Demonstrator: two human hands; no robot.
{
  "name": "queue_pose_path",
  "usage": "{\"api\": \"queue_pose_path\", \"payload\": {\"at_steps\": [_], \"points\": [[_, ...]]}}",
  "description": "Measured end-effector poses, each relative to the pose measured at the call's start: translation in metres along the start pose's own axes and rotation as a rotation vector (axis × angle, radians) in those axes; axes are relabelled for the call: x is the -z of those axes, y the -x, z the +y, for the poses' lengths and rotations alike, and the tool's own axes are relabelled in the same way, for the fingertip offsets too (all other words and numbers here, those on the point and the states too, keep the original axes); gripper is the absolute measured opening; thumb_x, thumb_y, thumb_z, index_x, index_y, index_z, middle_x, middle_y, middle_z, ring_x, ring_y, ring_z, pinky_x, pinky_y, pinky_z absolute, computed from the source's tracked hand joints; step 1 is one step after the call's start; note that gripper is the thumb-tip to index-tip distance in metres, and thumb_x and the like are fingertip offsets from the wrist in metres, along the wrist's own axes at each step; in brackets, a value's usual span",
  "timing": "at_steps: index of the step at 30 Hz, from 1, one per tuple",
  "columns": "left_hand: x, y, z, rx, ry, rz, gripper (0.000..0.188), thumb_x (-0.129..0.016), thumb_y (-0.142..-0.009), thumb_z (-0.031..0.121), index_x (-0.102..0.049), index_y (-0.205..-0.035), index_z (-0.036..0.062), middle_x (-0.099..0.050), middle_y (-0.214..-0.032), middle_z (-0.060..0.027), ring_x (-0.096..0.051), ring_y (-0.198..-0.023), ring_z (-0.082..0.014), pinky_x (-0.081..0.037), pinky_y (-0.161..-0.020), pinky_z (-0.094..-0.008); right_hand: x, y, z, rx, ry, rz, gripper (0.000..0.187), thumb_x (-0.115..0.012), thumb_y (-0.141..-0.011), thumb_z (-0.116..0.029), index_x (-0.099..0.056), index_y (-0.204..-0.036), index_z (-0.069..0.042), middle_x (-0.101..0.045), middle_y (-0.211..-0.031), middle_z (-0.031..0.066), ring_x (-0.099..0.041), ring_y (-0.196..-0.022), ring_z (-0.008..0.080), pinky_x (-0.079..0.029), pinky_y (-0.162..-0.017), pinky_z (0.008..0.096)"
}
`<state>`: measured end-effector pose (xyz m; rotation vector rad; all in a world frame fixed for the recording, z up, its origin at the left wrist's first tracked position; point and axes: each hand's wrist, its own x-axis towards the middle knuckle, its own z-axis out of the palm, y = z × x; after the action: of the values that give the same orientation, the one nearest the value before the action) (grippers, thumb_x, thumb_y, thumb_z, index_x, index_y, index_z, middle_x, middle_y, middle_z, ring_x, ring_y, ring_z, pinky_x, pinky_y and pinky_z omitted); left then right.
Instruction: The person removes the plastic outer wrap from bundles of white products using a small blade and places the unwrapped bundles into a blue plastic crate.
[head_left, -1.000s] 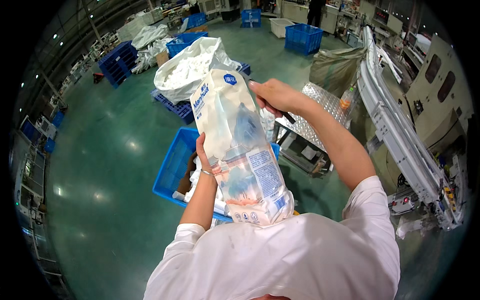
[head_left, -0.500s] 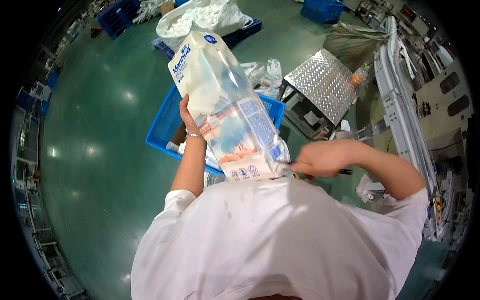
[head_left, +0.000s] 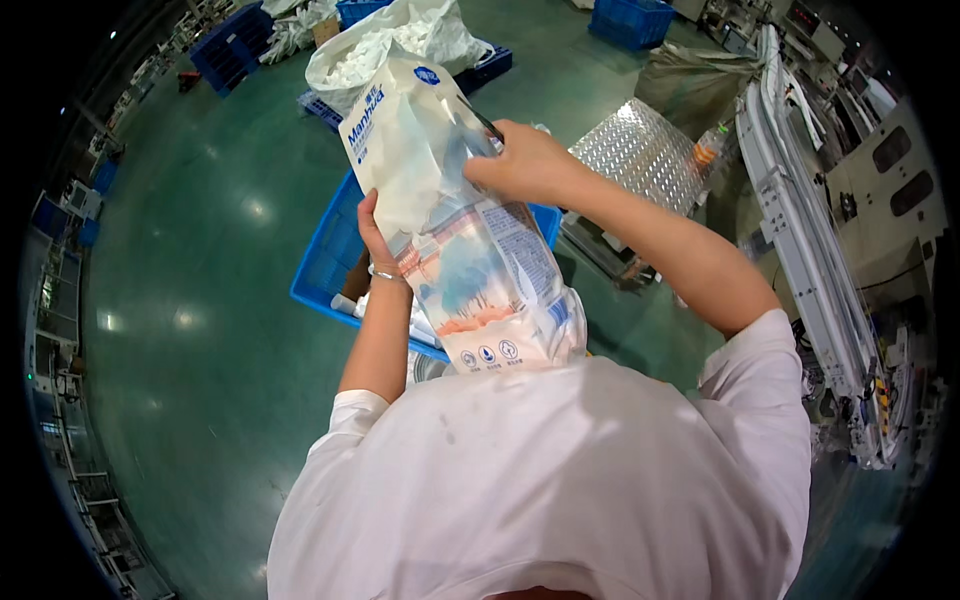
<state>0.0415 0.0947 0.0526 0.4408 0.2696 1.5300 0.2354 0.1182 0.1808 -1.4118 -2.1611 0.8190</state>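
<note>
A tall plastic package [head_left: 465, 275], white with blue and pale orange print, leans upright against my white shirt. My left hand [head_left: 374, 232] grips its left side, the thumb on the front and the other fingers hidden behind. My right hand [head_left: 520, 165] is at the upper right edge of the package, closed around a thin black tool [head_left: 487, 122]. Only part of this tool shows, and its exact kind is hard to make out. Beneath the package stands a blue crate [head_left: 325, 245] with white pieces in it, partly covered by the package and my left forearm.
Ahead lies a large white sack [head_left: 340, 75] of white pieces on a blue pallet [head_left: 485, 70]. A metal-plated step stand [head_left: 640, 150] is to the right, beside a drab sack [head_left: 690, 85]. Machine rails [head_left: 800, 230] run along the right. Another blue crate [head_left: 630, 22] sits far ahead.
My right hand has moved from the package's lower right corner up to its upper right edge, carrying the black tool. My left hand keeps its grip on the package.
</note>
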Motion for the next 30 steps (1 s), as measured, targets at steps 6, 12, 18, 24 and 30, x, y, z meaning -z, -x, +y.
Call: {"api": "queue_pose_path", "payload": {"at_steps": [6,12,18,24,30], "points": [[0.01,0.009,0.002,-0.001,-0.122,0.115,0.05,-0.042,-0.079,0.034,-0.046,-0.116,0.0012,-0.055,-0.108,-0.0139,-0.056,-0.095,-0.0282,-0.045,-0.083,-0.0419,-0.012,-0.015,0.008,-0.068,0.143,-0.15,0.056,-0.06,-0.059,-0.034,-0.056,-0.092,0.01,-0.061,-0.078,0.0214,-0.06,-0.073,0.0313,-0.046,-0.065,0.0328],[0.03,0.007,-0.001,-0.042,-0.058,0.154,0.048,-0.046,-0.078,0.029,-0.045,-0.114,-0.0012,-0.055,-0.106,-0.0138,-0.056,-0.091,-0.0269,-0.046,-0.081,-0.0377,-0.023,-0.013,0.036,-0.111,-0.066,-0.178,0.034,-0.055,-0.063,-0.021,-0.059,-0.076,0.01,-0.059,-0.074,0.0253,-0.059,-0.069,0.0334,-0.046,-0.062,0.0366],[0.007,-0.003,0.014,-0.487,-0.912,0.401,0.035,-0.049,-0.08,0.015,-0.048,-0.113,0.0023,-0.056,-0.098,-0.0107,-0.052,-0.096,-0.0225,-0.039,-0.089,-0.0348,-0.028,-0.008,0.039,0.001,0.081,-0.03,0.03,-0.051,-0.062,-0.014,-0.059,-0.078,0.01,-0.057,-0.082,0.0298,-0.058,-0.079,0.0394,-0.046,-0.072,0.0408],[-0.093,0.008,0.038,-0.623,-2.115,-0.827,0.017,-0.06,-0.071,0.01,-0.06,-0.087,0.0059,-0.057,-0.093,-0.008,-0.05,-0.09,-0.0262,-0.038,-0.081,-0.0354,-0.039,0.005,0.019,0.225,0.127,0.05,0.024,-0.048,-0.064,-0.011,-0.056,-0.077,0.007,-0.056,-0.073,0.0276,-0.056,-0.075,0.0407,-0.044,-0.069,0.0448],[-0.104,0.018,0.041,-0.532,-2.142,-1.031,0.026,-0.068,-0.067,0.027,-0.055,-0.081,0.0101,-0.048,-0.074,-0.0052,-0.048,-0.071,-0.0218,-0.034,-0.066,-0.0325,-0.039,0.01,0.016,0.202,0.085,0.015,0.023,-0.05,-0.066,-0.012,-0.052,-0.083,0.004,-0.057,-0.078,0.0261,-0.055,-0.079,0.0408,-0.044,-0.071,0.0457]]}}
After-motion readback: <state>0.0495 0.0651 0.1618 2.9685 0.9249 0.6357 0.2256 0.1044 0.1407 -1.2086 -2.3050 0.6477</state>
